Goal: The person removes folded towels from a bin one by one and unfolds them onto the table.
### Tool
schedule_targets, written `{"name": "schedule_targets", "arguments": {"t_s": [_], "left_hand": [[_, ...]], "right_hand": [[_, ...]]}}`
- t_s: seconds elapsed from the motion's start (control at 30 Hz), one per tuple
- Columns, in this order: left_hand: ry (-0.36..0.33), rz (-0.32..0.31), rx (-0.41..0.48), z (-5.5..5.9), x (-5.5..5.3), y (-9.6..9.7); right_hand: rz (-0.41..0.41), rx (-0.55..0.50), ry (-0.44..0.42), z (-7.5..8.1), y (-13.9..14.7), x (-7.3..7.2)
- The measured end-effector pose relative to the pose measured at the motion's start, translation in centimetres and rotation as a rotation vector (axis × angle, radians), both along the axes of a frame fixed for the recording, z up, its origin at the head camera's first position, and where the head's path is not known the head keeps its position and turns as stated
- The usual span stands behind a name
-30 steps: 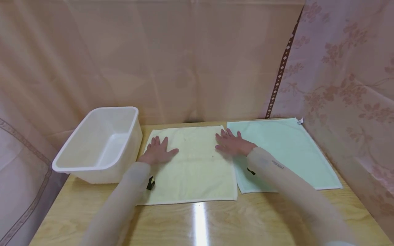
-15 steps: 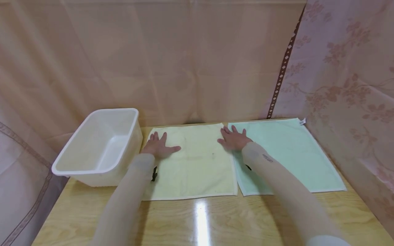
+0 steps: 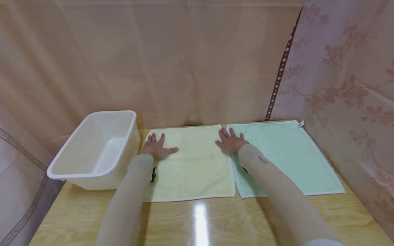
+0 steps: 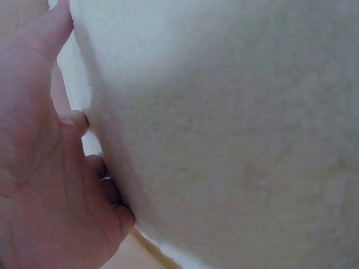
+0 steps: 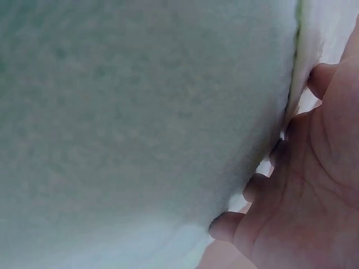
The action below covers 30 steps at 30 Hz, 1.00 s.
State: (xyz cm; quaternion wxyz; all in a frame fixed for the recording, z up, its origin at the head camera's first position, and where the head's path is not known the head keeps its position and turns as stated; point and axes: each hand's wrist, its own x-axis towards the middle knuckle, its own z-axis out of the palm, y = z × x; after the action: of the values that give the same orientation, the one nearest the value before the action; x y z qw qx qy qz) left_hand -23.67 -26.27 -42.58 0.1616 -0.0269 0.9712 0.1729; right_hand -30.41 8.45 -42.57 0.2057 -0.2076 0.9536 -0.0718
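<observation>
A pale yellow towel (image 3: 191,164) lies spread flat on the table in the head view. To its right, a mint green towel (image 3: 286,153) is laid out flat, with a small white tag at its far right corner. My left hand (image 3: 156,147) rests on the yellow towel's far left part, fingers spread and thumb pointing right. My right hand (image 3: 231,141) lies across the seam between the towels, fingers spread over the yellow towel's far right corner. In both wrist views the fingertips press on cloth, and neither hand grips anything.
A white plastic basin (image 3: 92,147) stands at the left, close beside the yellow towel. The wooden table (image 3: 172,222) shows in front, with a strip of glare. Beige curtain (image 3: 184,68) hangs behind, and a flowered cloth (image 3: 351,85) covers the right side.
Both hands have slid slightly toward the towel's far edge and then stay nearly still. The yellow towel's near edge has shifted a little away from me.
</observation>
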Motion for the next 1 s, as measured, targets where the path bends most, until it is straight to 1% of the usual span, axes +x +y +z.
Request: {"name": "schedule_targets", "arguments": {"t_s": [0.1,0.2,0.37,0.47,0.5,0.57,0.63,0.7,0.73,0.83,0.9,0.93,1.0], "left_hand": [[-0.005,0.002,-0.003,0.1,0.0,0.1],[-0.002,0.005,0.015,0.2,-0.1,0.2],[-0.001,-0.004,0.026,0.1,-0.3,0.4],[-0.021,-0.007,0.027,0.0,-0.3,0.4],[-0.021,-0.006,0.029,-0.2,-0.5,0.4],[-0.020,-0.007,0.039,-0.1,-0.7,0.3],[-0.005,-0.014,0.038,-0.2,-1.0,0.1],[0.020,-0.030,0.031,-0.3,-1.3,-0.1],[0.027,-0.039,0.025,-0.3,-1.2,-0.2],[0.078,-0.077,-0.026,-0.5,-1.1,-0.6],[0.140,-0.115,-0.062,-0.5,-0.9,-0.6],[0.182,-0.134,-0.084,-0.4,-0.8,-0.5],[0.292,-0.174,-0.120,0.1,-0.6,-0.2]], "right_hand": [[-0.002,0.010,-0.014,0.3,-0.1,0.0],[-0.007,0.016,-0.010,0.5,-0.1,-0.1],[-0.011,0.013,-0.008,0.5,0.2,-0.3],[-0.009,0.011,-0.016,0.4,0.3,-0.3],[-0.010,0.012,-0.018,0.4,0.3,-0.4],[-0.006,0.008,-0.018,0.4,0.2,-0.5],[-0.007,-0.005,-0.007,0.5,0.2,-0.8],[-0.001,-0.013,0.015,0.5,0.1,-1.1],[0.003,-0.023,0.024,0.6,0.1,-1.2],[0.023,-0.068,0.055,0.5,0.2,-1.6],[0.037,-0.088,0.094,0.5,0.5,-1.8],[0.042,-0.098,0.119,0.7,0.6,-1.8],[0.051,-0.099,0.182,1.1,1.2,-1.7]]}}
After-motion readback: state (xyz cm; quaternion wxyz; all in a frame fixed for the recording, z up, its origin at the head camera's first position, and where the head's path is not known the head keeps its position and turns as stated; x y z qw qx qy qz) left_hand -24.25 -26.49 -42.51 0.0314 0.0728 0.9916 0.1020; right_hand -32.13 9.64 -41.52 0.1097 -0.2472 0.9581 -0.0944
